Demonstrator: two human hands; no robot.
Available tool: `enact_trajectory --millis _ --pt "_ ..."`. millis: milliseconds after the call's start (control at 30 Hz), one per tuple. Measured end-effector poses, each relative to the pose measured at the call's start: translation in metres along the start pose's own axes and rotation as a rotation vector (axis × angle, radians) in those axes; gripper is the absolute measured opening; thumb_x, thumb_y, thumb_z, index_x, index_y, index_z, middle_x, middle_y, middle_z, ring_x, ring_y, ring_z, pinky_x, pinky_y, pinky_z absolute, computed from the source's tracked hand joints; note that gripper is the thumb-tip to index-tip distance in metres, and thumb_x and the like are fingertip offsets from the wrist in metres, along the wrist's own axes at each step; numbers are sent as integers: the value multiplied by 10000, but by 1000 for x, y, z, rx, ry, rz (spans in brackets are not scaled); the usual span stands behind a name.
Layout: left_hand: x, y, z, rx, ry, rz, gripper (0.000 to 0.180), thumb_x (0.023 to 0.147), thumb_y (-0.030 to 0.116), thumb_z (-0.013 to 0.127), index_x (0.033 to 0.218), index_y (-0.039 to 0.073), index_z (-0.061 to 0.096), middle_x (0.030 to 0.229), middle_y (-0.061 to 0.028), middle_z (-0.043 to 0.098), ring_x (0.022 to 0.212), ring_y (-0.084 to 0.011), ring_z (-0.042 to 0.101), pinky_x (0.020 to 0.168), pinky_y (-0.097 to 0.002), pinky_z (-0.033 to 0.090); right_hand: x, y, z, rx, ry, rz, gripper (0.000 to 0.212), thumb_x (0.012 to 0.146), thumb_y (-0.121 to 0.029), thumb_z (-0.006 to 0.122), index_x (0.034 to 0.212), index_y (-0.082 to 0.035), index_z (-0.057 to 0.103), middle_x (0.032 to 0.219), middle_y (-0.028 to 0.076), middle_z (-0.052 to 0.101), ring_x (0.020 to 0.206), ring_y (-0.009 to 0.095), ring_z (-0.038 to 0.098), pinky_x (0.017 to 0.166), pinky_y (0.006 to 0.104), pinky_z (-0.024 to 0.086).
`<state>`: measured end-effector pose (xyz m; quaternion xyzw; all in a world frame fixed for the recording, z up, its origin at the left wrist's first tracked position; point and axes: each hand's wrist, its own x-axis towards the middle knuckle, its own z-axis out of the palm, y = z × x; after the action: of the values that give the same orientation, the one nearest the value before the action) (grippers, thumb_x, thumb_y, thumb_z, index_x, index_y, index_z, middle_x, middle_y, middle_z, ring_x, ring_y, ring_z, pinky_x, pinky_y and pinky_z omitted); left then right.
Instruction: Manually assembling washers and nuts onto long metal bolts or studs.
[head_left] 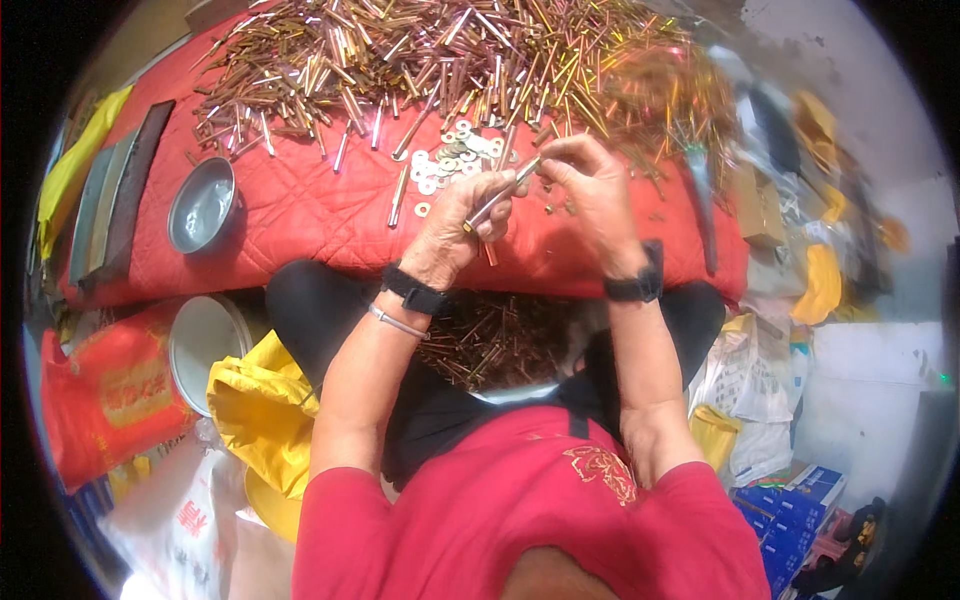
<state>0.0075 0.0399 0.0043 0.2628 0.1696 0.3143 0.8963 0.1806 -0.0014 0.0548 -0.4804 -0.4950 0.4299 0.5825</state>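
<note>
My left hand (458,215) is closed around a slim metal tube (483,213), which slants up to the right. At the tube's upper end, my right hand (597,185) has its thumb and fingers pinched together; whatever lies between those fingertips is too small to make out. Just beyond my left hand, a scatter of flat round washers (425,185) lies on the red quilted cloth (300,215). A large heap of brassy and silvery metal tubes (400,65) covers the far part of the cloth, and a few single tubes lie nearer my hands.
A grey metal bowl (205,205) sits on the cloth at the left. Below the cloth's near edge, between my legs, is a container's load of metal rods (500,340). Yellow fabric (262,405) and a red bag (110,390) lie left; blue boxes (795,520) stand lower right.
</note>
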Motion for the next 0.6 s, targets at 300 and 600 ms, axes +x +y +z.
enact_trajectory --millis 300,600 --pt "-7 6 6 125 -60 -136 228 904 223 584 865 2 625 566 56 475 430 -21 378 382 -173 256 -9 -17 -24 -164 -244 -36 96 858 3 589 944 -24 622 850 9 603 765 79 555 699 227 467" --pt "-11 10 12 206 -113 -201 226 873 218 616 853 -6 639 562 50 469 424 -19 364 387 -179 257 -22 -18 -27 -308 -296 -82 57 892 -38 547 940 -32 577 793 -6 549 713 70 514 638 221 436"
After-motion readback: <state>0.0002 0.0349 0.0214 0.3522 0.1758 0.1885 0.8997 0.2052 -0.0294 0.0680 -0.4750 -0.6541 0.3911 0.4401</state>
